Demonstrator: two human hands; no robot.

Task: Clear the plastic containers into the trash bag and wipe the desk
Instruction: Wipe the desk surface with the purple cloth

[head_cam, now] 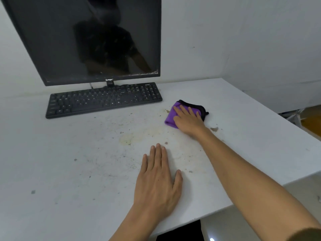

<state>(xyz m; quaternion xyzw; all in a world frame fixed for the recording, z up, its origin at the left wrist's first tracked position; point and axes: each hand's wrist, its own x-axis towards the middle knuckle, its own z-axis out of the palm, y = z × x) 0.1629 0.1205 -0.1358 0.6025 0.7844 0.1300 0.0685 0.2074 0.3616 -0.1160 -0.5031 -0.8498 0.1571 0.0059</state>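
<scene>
Right hand (188, 121) flat on purple cloth (171, 117); monitor (90, 40) logo unreadable.

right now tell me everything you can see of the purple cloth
The folded purple cloth with a black stitched edge looks like soft microfibre. It lies flat on the stained white desk, right of the black keyboard and apart from it. The right hand presses on it, palm down, fingers spread, covering much of it.
</scene>
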